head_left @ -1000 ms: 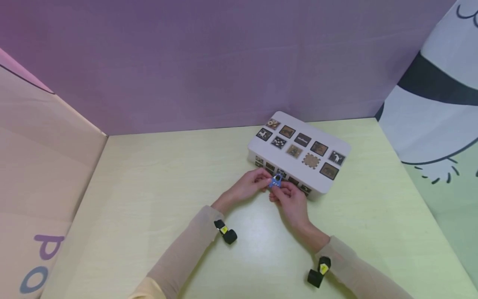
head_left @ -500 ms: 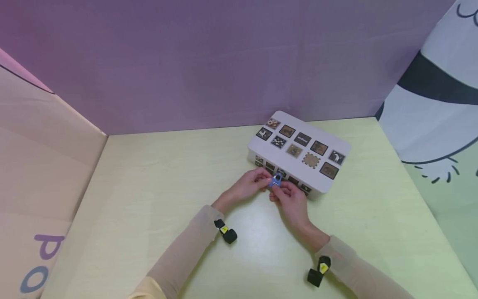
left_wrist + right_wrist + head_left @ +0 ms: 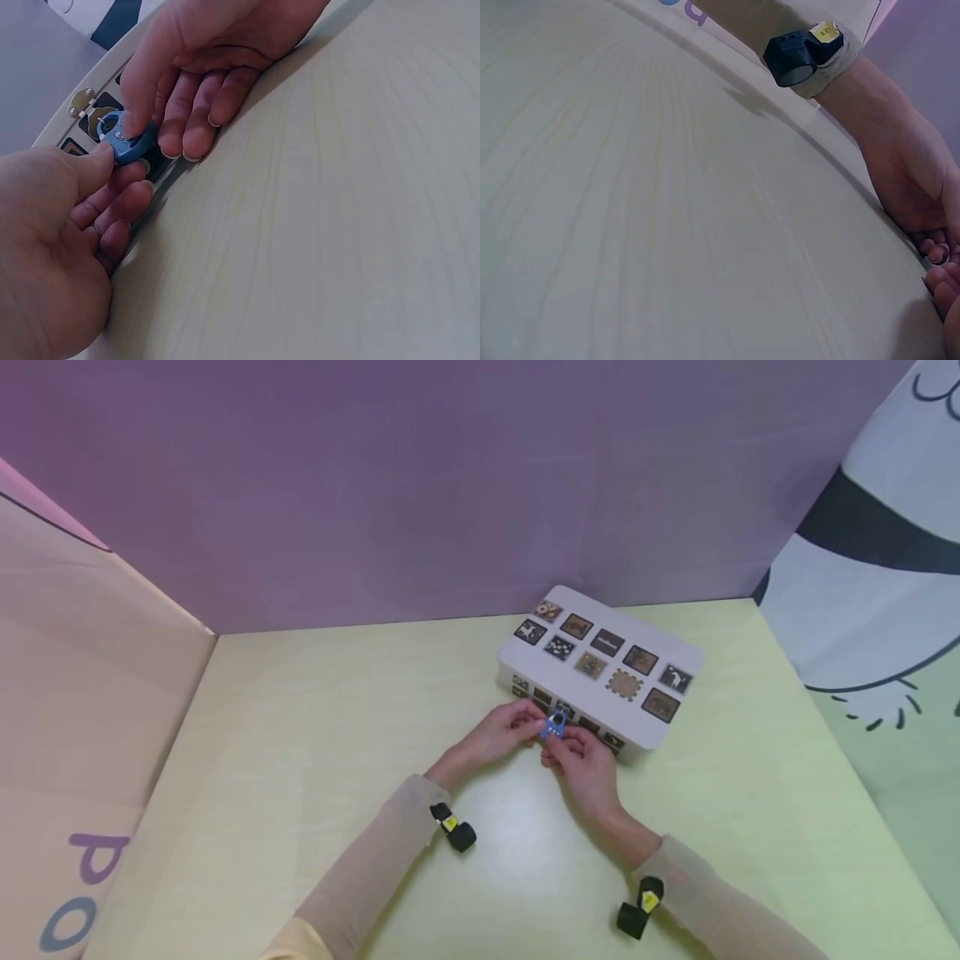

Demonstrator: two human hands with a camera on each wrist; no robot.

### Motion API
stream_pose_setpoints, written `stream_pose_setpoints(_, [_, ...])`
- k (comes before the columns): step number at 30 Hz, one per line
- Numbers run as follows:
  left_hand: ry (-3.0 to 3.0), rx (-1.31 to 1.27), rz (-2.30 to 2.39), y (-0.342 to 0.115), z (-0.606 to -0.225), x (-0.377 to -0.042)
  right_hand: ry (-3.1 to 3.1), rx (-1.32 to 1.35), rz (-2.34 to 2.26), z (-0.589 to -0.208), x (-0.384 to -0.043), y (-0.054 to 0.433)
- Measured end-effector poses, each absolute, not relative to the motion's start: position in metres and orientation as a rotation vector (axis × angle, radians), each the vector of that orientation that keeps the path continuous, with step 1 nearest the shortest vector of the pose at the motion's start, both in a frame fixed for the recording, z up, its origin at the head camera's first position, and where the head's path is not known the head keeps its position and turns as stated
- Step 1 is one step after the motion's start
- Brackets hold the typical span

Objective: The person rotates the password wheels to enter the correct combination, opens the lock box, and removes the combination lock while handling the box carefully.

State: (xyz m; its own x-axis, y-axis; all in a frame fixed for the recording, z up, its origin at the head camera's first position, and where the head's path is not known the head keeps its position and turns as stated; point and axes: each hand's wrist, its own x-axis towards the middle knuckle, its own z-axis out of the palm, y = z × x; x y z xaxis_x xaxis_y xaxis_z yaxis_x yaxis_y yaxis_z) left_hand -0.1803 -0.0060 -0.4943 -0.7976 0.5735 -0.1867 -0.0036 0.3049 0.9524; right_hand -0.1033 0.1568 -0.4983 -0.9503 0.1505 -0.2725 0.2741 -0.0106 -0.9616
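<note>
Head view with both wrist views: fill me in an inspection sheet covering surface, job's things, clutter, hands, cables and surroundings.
Surface: pale wood-grain table.
Job's things: white box with picture squares, lid down, set at an angle near the back edge; blue padlock at the metal clasp on its front; cannot tell whether the shackle is locked.
Clutter: nothing seen.
Hands: left hand and right hand both pinch the padlock.
Cables: nothing seen.
Surroundings: purple panel behind; lettered panel at left; cartoon panel at right.
</note>
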Motion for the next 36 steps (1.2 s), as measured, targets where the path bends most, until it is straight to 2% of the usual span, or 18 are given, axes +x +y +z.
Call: stream_pose_setpoints(36, [2.079, 0.496, 1.524, -0.0053, -0.4955, -0.1800, 2.137, 0.450, -2.150, -0.5009, -0.1031, 0.1571])
